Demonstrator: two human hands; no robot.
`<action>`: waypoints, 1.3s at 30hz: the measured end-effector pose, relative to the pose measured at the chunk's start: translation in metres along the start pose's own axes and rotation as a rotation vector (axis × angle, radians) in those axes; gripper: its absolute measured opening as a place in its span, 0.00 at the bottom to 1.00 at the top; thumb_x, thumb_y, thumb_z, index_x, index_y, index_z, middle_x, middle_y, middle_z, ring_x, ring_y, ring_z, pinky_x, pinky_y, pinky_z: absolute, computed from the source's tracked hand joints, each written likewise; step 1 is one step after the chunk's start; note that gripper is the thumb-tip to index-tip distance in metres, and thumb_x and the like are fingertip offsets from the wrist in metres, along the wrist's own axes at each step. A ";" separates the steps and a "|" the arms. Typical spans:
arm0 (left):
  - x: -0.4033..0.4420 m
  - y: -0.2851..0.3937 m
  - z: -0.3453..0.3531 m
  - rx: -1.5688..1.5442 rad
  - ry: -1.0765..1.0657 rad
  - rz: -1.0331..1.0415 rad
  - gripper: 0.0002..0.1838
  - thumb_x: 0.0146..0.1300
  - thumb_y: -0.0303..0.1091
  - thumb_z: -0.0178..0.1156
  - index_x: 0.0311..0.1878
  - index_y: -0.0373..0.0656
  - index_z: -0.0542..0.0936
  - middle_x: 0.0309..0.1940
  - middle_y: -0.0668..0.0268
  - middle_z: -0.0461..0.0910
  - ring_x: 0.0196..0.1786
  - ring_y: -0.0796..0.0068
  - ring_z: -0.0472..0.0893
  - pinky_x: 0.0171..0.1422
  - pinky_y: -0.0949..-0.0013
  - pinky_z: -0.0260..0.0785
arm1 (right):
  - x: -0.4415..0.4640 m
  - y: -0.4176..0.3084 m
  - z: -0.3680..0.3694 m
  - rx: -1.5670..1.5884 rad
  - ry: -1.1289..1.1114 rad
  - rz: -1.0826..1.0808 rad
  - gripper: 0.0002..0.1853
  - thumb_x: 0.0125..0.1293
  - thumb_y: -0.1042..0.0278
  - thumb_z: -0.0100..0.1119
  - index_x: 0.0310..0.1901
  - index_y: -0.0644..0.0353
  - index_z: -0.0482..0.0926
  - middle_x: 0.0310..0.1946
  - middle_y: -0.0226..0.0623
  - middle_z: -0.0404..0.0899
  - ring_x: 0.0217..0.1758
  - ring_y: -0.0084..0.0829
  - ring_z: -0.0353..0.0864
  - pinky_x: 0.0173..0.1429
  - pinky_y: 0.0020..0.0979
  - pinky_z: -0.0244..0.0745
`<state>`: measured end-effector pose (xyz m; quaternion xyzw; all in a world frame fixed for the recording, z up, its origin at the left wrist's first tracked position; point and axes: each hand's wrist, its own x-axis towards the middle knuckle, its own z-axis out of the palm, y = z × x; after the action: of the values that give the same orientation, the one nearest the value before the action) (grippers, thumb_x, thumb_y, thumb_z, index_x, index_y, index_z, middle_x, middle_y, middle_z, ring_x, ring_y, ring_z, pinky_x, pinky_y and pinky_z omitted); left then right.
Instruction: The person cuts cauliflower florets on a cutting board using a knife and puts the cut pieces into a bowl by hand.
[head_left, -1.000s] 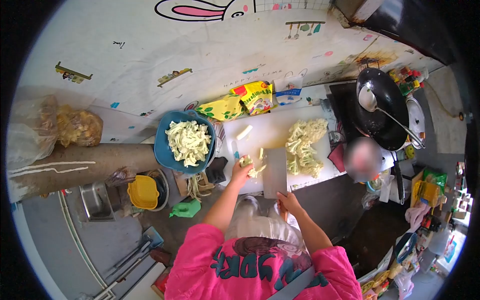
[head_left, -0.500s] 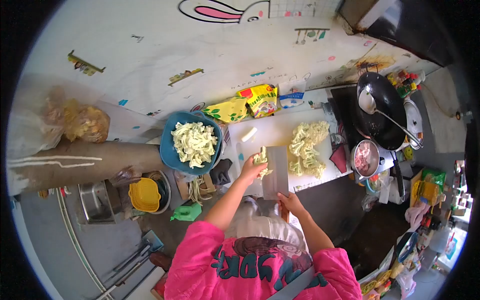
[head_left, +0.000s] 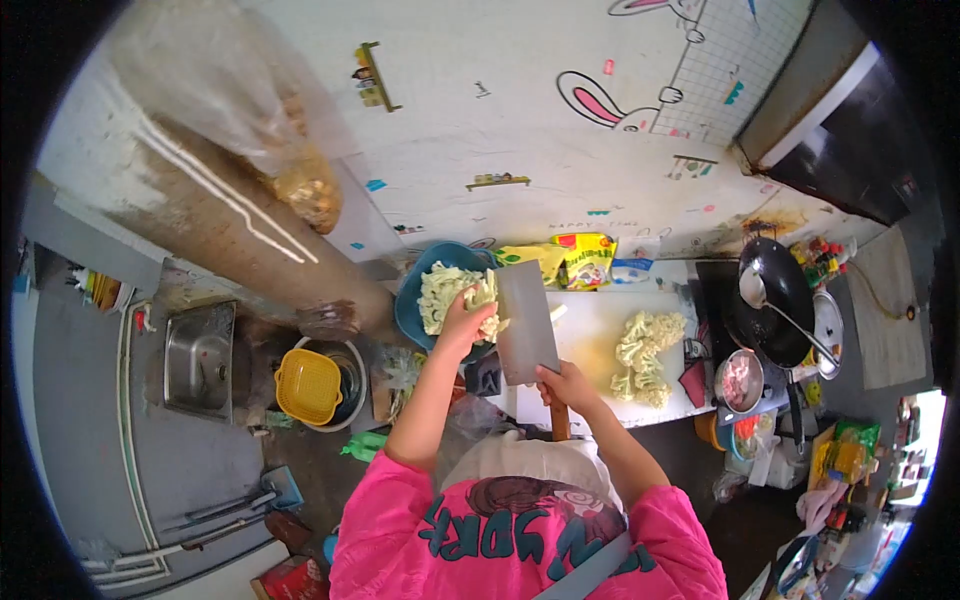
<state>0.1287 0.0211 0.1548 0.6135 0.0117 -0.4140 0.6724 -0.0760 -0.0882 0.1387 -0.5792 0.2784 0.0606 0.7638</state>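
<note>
My left hand [head_left: 464, 322] is closed around cut cauliflower pieces [head_left: 484, 294] above the right side of a blue basin [head_left: 408, 306]. More cut cauliflower [head_left: 438, 292] lies heaped in that basin. In my right hand [head_left: 568, 384] is the wooden handle of a cleaver [head_left: 526, 325], its broad blade standing beside the pieces in my left hand. Behind the blade is a white cutting board [head_left: 584, 350]. Larger cauliflower florets [head_left: 650, 350] sit on the board's right part. A small white stem piece [head_left: 558, 313] is partly hidden by the blade.
Yellow food packets [head_left: 585, 262] stand along the wall behind the board. At right are a black wok [head_left: 780, 300] with a ladle [head_left: 755, 288] and a pan of raw meat [head_left: 740, 382]. A yellow basket [head_left: 308, 386] and a metal sink [head_left: 200, 360] are at left.
My left hand with the cauliflower pieces and my right hand with the cleaver have moved left, from over the board to the basin. The camera view has turned leftward.
</note>
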 end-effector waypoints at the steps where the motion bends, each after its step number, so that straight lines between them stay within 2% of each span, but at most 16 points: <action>1: 0.001 0.003 -0.009 -0.056 0.005 0.023 0.30 0.51 0.28 0.63 0.58 0.50 0.65 0.39 0.67 0.75 0.32 0.79 0.76 0.26 0.74 0.69 | 0.008 -0.003 0.009 -0.001 0.009 0.008 0.12 0.65 0.65 0.51 0.26 0.62 0.68 0.16 0.31 0.69 0.15 0.23 0.69 0.20 0.26 0.67; 3: 0.006 0.007 -0.030 -0.098 0.003 0.077 0.29 0.52 0.26 0.62 0.58 0.47 0.65 0.40 0.67 0.74 0.32 0.79 0.76 0.28 0.75 0.69 | 0.022 -0.007 0.024 -0.027 0.002 0.016 0.12 0.64 0.65 0.51 0.26 0.62 0.68 0.15 0.31 0.69 0.14 0.23 0.69 0.19 0.27 0.67; 6: 0.019 -0.002 -0.051 0.055 0.061 0.290 0.29 0.52 0.27 0.62 0.58 0.44 0.65 0.39 0.68 0.74 0.34 0.77 0.77 0.32 0.76 0.70 | 0.035 -0.008 0.041 -0.043 0.019 0.015 0.12 0.63 0.66 0.52 0.25 0.63 0.68 0.13 0.32 0.69 0.13 0.23 0.69 0.17 0.28 0.67; 7: 0.024 -0.006 -0.055 0.107 0.053 0.382 0.32 0.52 0.27 0.62 0.61 0.42 0.62 0.48 0.60 0.71 0.48 0.67 0.75 0.48 0.70 0.70 | 0.035 -0.011 0.045 -0.053 0.033 0.013 0.12 0.63 0.66 0.52 0.24 0.63 0.68 0.13 0.32 0.69 0.13 0.23 0.69 0.17 0.28 0.67; 10: 0.029 -0.011 -0.060 0.785 0.245 0.708 0.38 0.51 0.26 0.63 0.65 0.42 0.57 0.60 0.52 0.59 0.62 0.58 0.63 0.64 0.63 0.59 | 0.027 -0.020 0.050 -0.106 0.092 0.008 0.12 0.62 0.67 0.53 0.24 0.64 0.68 0.13 0.32 0.69 0.12 0.23 0.70 0.17 0.27 0.67; 11: 0.030 -0.011 -0.060 0.816 0.173 0.710 0.40 0.50 0.24 0.62 0.66 0.42 0.54 0.66 0.50 0.44 0.68 0.52 0.50 0.69 0.60 0.49 | 0.024 -0.023 0.049 -0.127 0.112 0.006 0.12 0.62 0.67 0.53 0.25 0.64 0.69 0.13 0.33 0.69 0.12 0.24 0.70 0.17 0.27 0.67; 14: 0.015 -0.005 -0.046 0.870 0.202 0.880 0.40 0.50 0.22 0.61 0.66 0.42 0.54 0.68 0.49 0.42 0.70 0.49 0.48 0.69 0.59 0.51 | 0.014 -0.025 0.043 -0.216 0.154 -0.035 0.13 0.62 0.67 0.54 0.24 0.65 0.68 0.12 0.33 0.69 0.12 0.24 0.70 0.16 0.27 0.67; 15: 0.005 0.000 -0.040 0.786 0.148 0.850 0.39 0.50 0.21 0.59 0.66 0.41 0.55 0.68 0.46 0.40 0.70 0.45 0.46 0.68 0.56 0.51 | 0.013 -0.022 0.040 -0.200 0.167 -0.029 0.13 0.62 0.67 0.54 0.25 0.66 0.68 0.12 0.33 0.69 0.12 0.24 0.70 0.17 0.28 0.67; 18: 0.003 -0.003 -0.036 0.870 0.203 0.858 0.38 0.50 0.20 0.59 0.66 0.41 0.56 0.67 0.45 0.40 0.69 0.44 0.48 0.67 0.55 0.52 | 0.011 -0.015 0.032 -0.179 0.195 -0.010 0.12 0.61 0.67 0.54 0.26 0.66 0.69 0.13 0.33 0.69 0.12 0.23 0.69 0.17 0.27 0.68; 19: -0.003 -0.002 -0.032 0.972 0.282 0.917 0.33 0.50 0.22 0.59 0.62 0.41 0.63 0.67 0.50 0.46 0.69 0.47 0.51 0.66 0.56 0.55 | 0.008 -0.018 0.030 -0.187 0.198 0.000 0.11 0.61 0.67 0.54 0.27 0.65 0.69 0.14 0.32 0.69 0.12 0.22 0.69 0.17 0.26 0.68; 22: 0.008 -0.022 -0.040 1.449 0.203 0.841 0.26 0.51 0.26 0.59 0.57 0.41 0.69 0.66 0.58 0.54 0.69 0.51 0.52 0.65 0.55 0.55 | 0.003 -0.012 0.022 -0.145 0.223 -0.003 0.11 0.61 0.67 0.54 0.27 0.66 0.69 0.14 0.32 0.70 0.12 0.22 0.70 0.17 0.27 0.68; 23: 0.012 -0.028 -0.042 1.573 0.163 0.732 0.21 0.53 0.28 0.59 0.53 0.43 0.74 0.64 0.62 0.58 0.69 0.53 0.52 0.64 0.48 0.53 | 0.001 -0.009 0.018 -0.121 0.238 -0.008 0.12 0.62 0.67 0.54 0.26 0.66 0.69 0.13 0.33 0.70 0.12 0.23 0.70 0.17 0.27 0.68; 27: -0.005 -0.031 -0.013 1.558 0.289 0.779 0.23 0.55 0.30 0.57 0.56 0.47 0.71 0.65 0.61 0.56 0.69 0.53 0.51 0.62 0.37 0.49 | -0.016 -0.009 0.003 -0.072 0.265 -0.002 0.11 0.61 0.67 0.54 0.27 0.66 0.69 0.13 0.32 0.69 0.12 0.22 0.70 0.17 0.27 0.68; 32: -0.013 -0.047 0.044 1.427 0.069 0.941 0.24 0.54 0.30 0.56 0.57 0.48 0.69 0.65 0.60 0.56 0.68 0.52 0.54 0.62 0.40 0.50 | -0.037 0.006 -0.028 0.132 0.321 0.007 0.09 0.61 0.69 0.54 0.28 0.64 0.68 0.14 0.32 0.69 0.13 0.22 0.69 0.17 0.27 0.67; 36: -0.019 -0.082 0.089 1.426 -0.118 1.057 0.26 0.51 0.28 0.57 0.57 0.46 0.70 0.63 0.58 0.58 0.65 0.49 0.56 0.60 0.47 0.53 | -0.064 0.020 -0.059 0.248 0.475 0.030 0.10 0.60 0.70 0.54 0.26 0.64 0.68 0.15 0.32 0.69 0.13 0.23 0.69 0.17 0.26 0.67; 39: -0.025 -0.115 0.119 1.392 -0.339 0.999 0.23 0.48 0.27 0.57 0.52 0.45 0.72 0.62 0.57 0.59 0.64 0.50 0.58 0.61 0.50 0.54 | -0.087 0.041 -0.090 0.272 0.545 0.001 0.10 0.60 0.71 0.54 0.23 0.64 0.68 0.15 0.32 0.69 0.13 0.23 0.69 0.17 0.26 0.67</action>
<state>-0.0123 -0.0536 0.1035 0.7483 -0.6144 -0.0693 0.2404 -0.1978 -0.1375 0.1313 -0.4663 0.4788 -0.1345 0.7316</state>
